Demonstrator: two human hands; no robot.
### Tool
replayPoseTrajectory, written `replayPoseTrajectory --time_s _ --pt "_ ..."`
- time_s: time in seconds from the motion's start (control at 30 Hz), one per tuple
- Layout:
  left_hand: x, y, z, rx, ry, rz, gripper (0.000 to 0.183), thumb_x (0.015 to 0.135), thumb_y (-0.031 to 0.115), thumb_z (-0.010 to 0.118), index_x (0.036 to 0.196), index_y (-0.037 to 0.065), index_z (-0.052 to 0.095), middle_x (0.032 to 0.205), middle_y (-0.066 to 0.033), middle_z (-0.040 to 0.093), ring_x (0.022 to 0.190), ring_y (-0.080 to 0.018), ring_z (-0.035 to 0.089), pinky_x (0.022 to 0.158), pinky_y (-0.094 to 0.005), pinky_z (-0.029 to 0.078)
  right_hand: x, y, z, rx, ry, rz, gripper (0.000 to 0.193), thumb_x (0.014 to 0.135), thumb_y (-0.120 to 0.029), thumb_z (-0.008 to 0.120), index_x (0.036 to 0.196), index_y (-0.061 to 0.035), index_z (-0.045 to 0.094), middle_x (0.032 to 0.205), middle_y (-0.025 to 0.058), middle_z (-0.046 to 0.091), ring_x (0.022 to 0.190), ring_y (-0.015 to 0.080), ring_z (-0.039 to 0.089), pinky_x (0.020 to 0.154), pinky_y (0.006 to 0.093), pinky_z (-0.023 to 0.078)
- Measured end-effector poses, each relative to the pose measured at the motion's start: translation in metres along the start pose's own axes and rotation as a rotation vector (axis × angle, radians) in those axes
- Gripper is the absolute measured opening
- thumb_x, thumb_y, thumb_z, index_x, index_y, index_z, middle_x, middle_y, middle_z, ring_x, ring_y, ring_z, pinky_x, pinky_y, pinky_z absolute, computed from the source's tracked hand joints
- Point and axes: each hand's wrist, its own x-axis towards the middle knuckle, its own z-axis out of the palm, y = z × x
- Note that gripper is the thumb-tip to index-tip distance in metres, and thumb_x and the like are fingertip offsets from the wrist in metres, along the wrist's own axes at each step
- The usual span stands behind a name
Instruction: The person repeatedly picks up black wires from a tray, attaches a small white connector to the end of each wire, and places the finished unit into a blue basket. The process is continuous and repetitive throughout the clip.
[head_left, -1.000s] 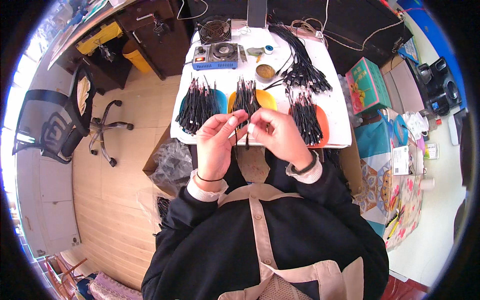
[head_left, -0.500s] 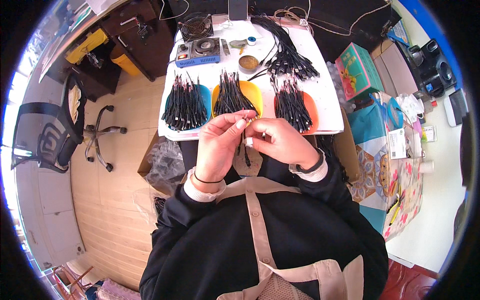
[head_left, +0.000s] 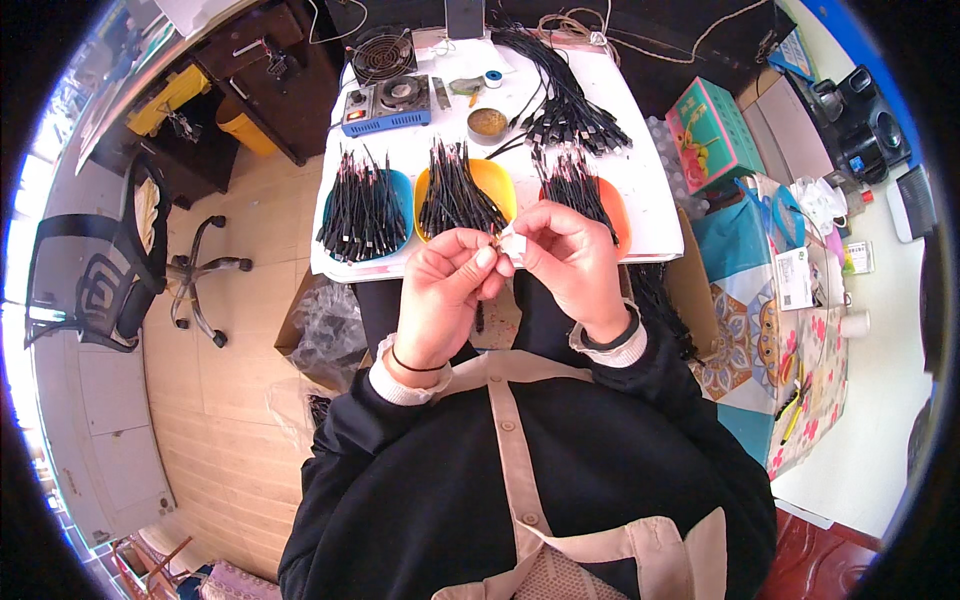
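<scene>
My left hand (head_left: 443,290) is closed in a pinch in front of the table, around the end of a short black cable. Most of that cable is hidden by the fingers; a dark bit of it shows just below them. Against it, my right hand (head_left: 577,268) pinches the cable's thin wire ends, thumb and forefinger pressed together, though the fingertips cover the wires themselves. Beyond my hands lie bundles of like cables with stripped ends, in a blue tray (head_left: 402,190), a yellow tray (head_left: 497,182) and an orange tray (head_left: 618,215).
Behind the trays stand a blue-based device with a dial (head_left: 386,108), a fan (head_left: 383,56), a round tin of brownish stuff (head_left: 488,126) and a solder-like spool (head_left: 493,78). More black cables (head_left: 570,95) lie at the back right. A cardboard box (head_left: 318,330) sits at left below the table.
My right hand has risen and turned, its thumb and forefinger now pinching at the wire ends. The left hand stays nearly in place. The cable hanging below shows less than before.
</scene>
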Motion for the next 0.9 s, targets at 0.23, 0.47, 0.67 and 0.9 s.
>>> replayPoseTrajectory --time_s 0.23,0.47,0.67,0.9 --pt "0.002 0.0 -0.006 -0.197 -0.202 -0.161 0.01 0.093 0.007 0.057 0.1 0.002 0.062 0.081 -0.0095 0.064 0.057 -0.0085 0.041 0.054 -0.0221 0.035 0.002 0.002 -0.003 0.383 -0.085 0.172 0.012 0.091 -0.007 0.063 0.099 0.0013 0.061 0.089 0.0029 0.065 0.08 0.0086 0.063 0.074 0.0219 0.051" --pt "0.003 -0.003 -0.008 -0.167 -0.217 -0.158 0.012 0.094 0.01 0.058 0.102 0.003 0.063 0.079 -0.0088 0.064 0.053 -0.0073 0.037 0.053 -0.0221 0.032 0.002 0.002 -0.008 0.385 -0.121 0.232 0.012 0.092 -0.007 0.062 0.101 0.0006 0.06 0.09 0.0029 0.064 0.079 0.0092 0.062 0.075 0.0221 0.051" --pt "0.006 -0.006 -0.005 -0.051 -0.176 -0.075 0.013 0.094 0.007 0.056 0.103 0.0 0.063 0.082 -0.0108 0.066 0.054 -0.0076 0.041 0.053 -0.0215 0.036 -0.002 0.011 -0.004 0.618 -0.062 0.28 0.009 0.093 -0.009 0.06 0.098 -0.0006 0.058 0.086 0.0028 0.061 0.074 0.0103 0.061 0.069 0.0225 0.051" --pt "0.001 -0.007 -0.005 0.633 -0.118 0.116 0.018 0.092 0.002 0.059 0.107 -0.005 0.064 0.08 -0.0069 0.068 0.062 -0.0049 0.051 0.055 -0.0184 0.041 -0.01 0.028 -0.015 0.896 -0.047 0.56 0.016 0.093 -0.014 0.055 0.106 -0.004 0.054 0.092 0.0028 0.06 0.079 0.012 0.059 0.07 0.0241 0.049"
